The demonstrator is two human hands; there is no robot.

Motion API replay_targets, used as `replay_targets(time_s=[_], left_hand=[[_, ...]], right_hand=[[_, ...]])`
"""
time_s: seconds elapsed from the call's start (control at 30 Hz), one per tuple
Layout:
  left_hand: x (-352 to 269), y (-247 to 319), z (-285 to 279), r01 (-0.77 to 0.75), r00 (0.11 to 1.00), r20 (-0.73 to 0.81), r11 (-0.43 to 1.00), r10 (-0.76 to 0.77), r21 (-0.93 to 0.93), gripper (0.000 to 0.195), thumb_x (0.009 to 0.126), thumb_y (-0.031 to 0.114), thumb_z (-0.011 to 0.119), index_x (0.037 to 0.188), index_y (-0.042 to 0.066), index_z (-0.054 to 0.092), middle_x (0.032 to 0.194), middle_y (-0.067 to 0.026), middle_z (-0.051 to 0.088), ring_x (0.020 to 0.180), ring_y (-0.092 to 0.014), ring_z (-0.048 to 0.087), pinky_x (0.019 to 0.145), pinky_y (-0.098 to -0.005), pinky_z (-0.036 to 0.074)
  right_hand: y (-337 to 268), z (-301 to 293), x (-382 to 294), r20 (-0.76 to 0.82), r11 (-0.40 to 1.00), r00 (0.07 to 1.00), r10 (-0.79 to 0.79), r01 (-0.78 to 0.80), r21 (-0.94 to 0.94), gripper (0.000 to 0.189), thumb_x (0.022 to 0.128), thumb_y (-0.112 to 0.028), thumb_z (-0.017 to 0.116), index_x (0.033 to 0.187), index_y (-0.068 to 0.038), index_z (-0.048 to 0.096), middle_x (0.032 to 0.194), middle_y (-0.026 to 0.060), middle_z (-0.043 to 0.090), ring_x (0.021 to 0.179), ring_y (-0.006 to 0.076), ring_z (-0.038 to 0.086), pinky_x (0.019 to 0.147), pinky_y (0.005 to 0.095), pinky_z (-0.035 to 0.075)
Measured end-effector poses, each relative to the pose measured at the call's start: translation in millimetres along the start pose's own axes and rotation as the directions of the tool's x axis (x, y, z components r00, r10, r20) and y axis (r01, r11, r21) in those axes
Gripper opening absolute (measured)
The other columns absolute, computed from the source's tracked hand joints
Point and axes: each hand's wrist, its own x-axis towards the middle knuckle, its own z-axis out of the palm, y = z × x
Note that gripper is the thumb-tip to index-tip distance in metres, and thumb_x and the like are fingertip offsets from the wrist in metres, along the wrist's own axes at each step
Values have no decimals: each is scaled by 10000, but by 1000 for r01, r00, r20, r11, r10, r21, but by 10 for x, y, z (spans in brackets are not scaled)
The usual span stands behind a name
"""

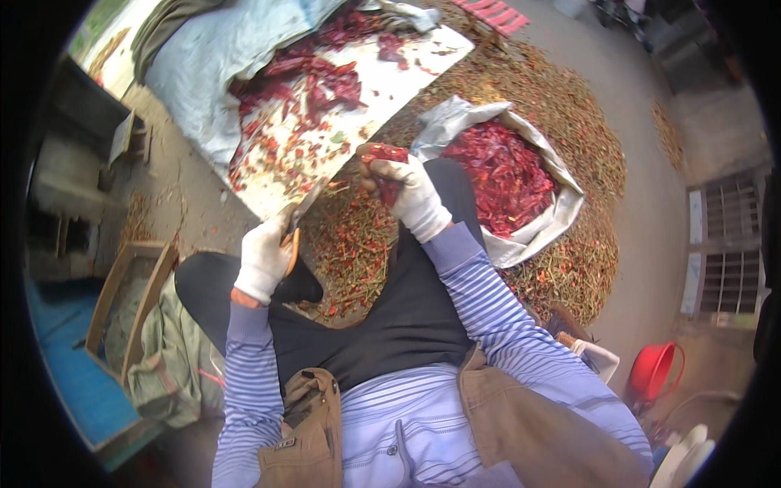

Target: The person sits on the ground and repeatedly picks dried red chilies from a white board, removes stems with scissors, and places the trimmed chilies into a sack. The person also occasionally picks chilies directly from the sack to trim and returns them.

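Observation:
My left hand (266,255), in a white glove with darkened fingers, is closed around scissors (294,244) with orange handles; the blades point up and right. To its right, my right hand (407,189), gloved the same way, grips several dried red chili peppers (385,154). Beyond my hands a pale board (439,52) bears a heap of dried red chilies (323,85) and scattered red and green bits. A white woven sack (564,213), its mouth rolled wide, stands by my right knee, filled with red chilies (500,177).
Cut stems and red scraps (573,122) cover the floor around the sack and between my legs. A pale blue sheet (195,79) lies over the board's left side. At the left are a wooden frame (97,317) and a greenish cloth (165,360). A red bucket (651,372) stands at right.

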Motion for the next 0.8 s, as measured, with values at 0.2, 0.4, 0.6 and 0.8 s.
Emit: replay_targets(time_s=[0.2,0.4,0.6,0.8], left_hand=[[-8,-62,48,88,990,99,992,-97,90,399,901,127,693,1299,100,703,917,-221,735,840,-410,727,740,-466,577],[21,11,-3,131,975,162,982,-153,136,351,897,133,699,1234,36,701,931,-261,719,877,-451,709,747,-491,569],[8,-50,67,108,987,103,980,-126,165,377,886,137,703,1261,104,719,805,-214,708,773,-414,714,692,-491,559],[46,-131,94,193,967,119,954,-224,228,340,886,205,740,1210,104,727,803,-212,719,786,-427,721,704,-508,565]], right_hand=[[-573,-352,-46,-154,942,933,-326,308,-130,380,921,-105,748,1269,23,663,992,67,717,790,180,707,689,301,579],[-1367,-1473,-367,-411,565,601,-685,81,-821,463,884,-52,783,1319,51,663,1173,122,755,1003,175,724,900,304,583],[-1509,-2306,-854,-458,339,404,-792,-333,-880,466,890,-151,797,1304,36,694,1255,145,747,1144,233,703,1014,323,526],[-1172,-2470,-966,-619,677,357,-700,55,-734,217,916,-65,725,1115,10,767,1030,85,782,903,178,712,839,311,570]])
